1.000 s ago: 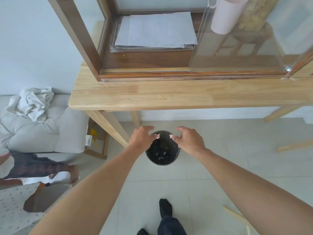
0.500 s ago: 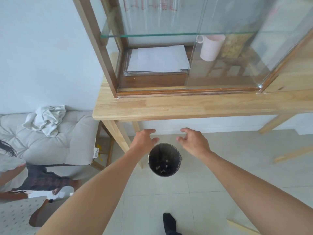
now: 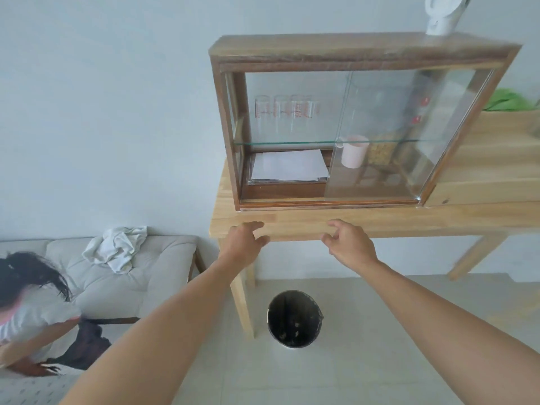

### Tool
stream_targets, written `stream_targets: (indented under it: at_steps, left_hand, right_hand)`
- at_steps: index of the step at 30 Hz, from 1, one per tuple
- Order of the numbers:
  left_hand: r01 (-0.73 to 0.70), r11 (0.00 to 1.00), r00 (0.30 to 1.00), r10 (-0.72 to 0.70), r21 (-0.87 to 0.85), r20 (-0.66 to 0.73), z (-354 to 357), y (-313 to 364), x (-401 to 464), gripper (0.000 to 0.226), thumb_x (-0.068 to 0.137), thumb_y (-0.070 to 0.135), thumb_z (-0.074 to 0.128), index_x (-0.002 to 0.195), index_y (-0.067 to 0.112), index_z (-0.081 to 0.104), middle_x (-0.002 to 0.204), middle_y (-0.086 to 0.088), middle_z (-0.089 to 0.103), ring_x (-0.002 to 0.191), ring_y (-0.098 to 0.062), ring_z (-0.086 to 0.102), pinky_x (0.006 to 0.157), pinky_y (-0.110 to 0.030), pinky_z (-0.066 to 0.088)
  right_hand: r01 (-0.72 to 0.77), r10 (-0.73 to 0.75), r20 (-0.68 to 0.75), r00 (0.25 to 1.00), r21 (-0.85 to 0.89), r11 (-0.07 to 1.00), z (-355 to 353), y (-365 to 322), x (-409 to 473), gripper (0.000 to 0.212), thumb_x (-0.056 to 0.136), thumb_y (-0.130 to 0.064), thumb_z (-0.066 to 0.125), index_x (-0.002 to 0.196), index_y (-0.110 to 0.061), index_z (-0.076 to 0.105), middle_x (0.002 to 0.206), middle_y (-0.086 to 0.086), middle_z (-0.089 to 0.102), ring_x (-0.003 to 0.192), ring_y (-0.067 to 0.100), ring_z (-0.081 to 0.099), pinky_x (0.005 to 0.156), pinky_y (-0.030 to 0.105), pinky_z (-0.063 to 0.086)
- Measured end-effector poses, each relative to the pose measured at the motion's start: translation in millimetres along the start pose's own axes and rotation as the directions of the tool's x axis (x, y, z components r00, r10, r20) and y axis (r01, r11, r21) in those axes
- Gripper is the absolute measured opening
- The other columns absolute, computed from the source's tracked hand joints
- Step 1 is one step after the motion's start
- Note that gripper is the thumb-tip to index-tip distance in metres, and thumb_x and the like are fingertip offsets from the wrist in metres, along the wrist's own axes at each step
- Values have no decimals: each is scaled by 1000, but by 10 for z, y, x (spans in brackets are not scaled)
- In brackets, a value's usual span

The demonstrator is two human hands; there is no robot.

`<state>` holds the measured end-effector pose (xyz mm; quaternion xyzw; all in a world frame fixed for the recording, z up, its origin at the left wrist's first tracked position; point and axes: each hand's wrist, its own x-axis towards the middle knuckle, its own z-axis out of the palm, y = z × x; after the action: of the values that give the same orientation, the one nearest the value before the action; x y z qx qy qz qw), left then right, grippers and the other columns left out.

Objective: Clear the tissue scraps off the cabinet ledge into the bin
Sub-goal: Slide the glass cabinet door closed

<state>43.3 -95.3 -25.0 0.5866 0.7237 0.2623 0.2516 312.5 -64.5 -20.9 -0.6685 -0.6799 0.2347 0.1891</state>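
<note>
I held my left hand and right hand empty, each grip loosely wide, at the desk edge; the bin stood below to catch scraps, though none showed on the ledge.

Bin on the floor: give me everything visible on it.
The bin is a small round black bucket-like can, standing upright and open-topped on the pale tiled floor, beside the wooden table's front leg and partly under the tabletop edge. Its dark inside shows a few small pale specks low down, too blurred to identify. No hand touches it; both hands are up by the table edge.
</note>
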Motion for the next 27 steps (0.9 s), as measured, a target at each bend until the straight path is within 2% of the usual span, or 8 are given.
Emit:
stream_targets:
  at_steps: [5, 9, 11, 14, 17, 19, 23, 27]
  left_hand:
    - [-31, 999, 992, 26, -31, -127, -379, 136, 47, 51, 101, 43, 71, 148, 25, 63, 78, 0, 70, 92, -25, 69, 85, -39, 58]
    - [-49, 998, 979, 39, -45, -200, -571, 184, 168, 58, 101, 43, 70, 154, 23, 57, 81, 4, 67, 94, -27, 67, 88, -43, 56]
    - [-47, 997, 972, 31, -60, -235, -602, 195, 246, 63, 101, 43, 70, 158, 23, 52, 82, 9, 65, 90, -21, 64, 83, -39, 54]
    - [-48, 997, 956, 29, -57, -292, -581, 178, 379, 77, 101, 47, 68, 166, 24, 34, 107, 6, 67, 104, -21, 61, 88, -38, 50]
    - [-33, 996, 949, 3, -88, -316, -498, 144, 506, 95, 99, 52, 68, 169, 34, 5, 145, -3, 53, 123, -33, 59, 91, -44, 47]
    - [-69, 994, 944, 37, -84, -329, -429, 136, 572, 104, 98, 52, 70, 165, 45, -9, 160, -5, 40, 131, -36, 56, 92, -48, 48]
    - [-135, 991, 917, 115, -25, -381, -318, 134, 700, 120, 94, 50, 76, 159, 55, -25, 173, -3, 23, 148, -35, 40, 109, -61, 43]
    - [-137, 990, 907, 107, -45, -406, -221, 115, 782, 127, 90, 49, 81, 163, 51, -23, 176, 2, 21, 151, -36, 39, 111, -62, 42]
  right_hand:
    - [31, -31, -71, 997, -10, 999, -293, -243, 96, 49, 104, -43, 60, 150, -27, 61, 92, -7, 80, 112, 28, 73, 97, 45, 58]
    - [68, -66, -159, 985, 4, 998, -458, -363, 271, 51, 103, -45, 62, 151, -27, 60, 116, -4, 82, 122, 31, 71, 100, 44, 56]
    - [116, -119, -203, 972, -24, 993, -528, -383, 393, 49, 105, -42, 63, 150, -23, 62, 116, 0, 81, 120, 33, 71, 95, 43, 57]
    - [216, -237, -279, 930, -104, 971, -619, -382, 579, 46, 106, -31, 63, 149, -15, 63, 122, 6, 76, 123, 35, 66, 98, 45, 54]
    - [320, -449, -364, 816, -362, 875, -672, -265, 759, 47, 99, -20, 72, 144, -9, 66, 135, 15, 67, 130, 40, 57, 106, 53, 52]
    - [325, -546, -406, 733, -496, 805, -724, -173, 881, 57, 92, -16, 79, 146, -7, 65, 148, 20, 60, 138, 44, 51, 111, 60, 51]
    - [322, -689, -303, 658, -714, 621, -877, 24, 1112, 87, 96, -20, 70, 172, -11, 29, 182, 19, 15, 167, 48, 16, 130, 69, 20]
    - [261, -731, -276, 624, -808, 528, -1057, 147, 1327, 107, 93, -28, 77, 175, -13, 10, 184, 15, -4, 169, 47, 0, 131, 74, 6]
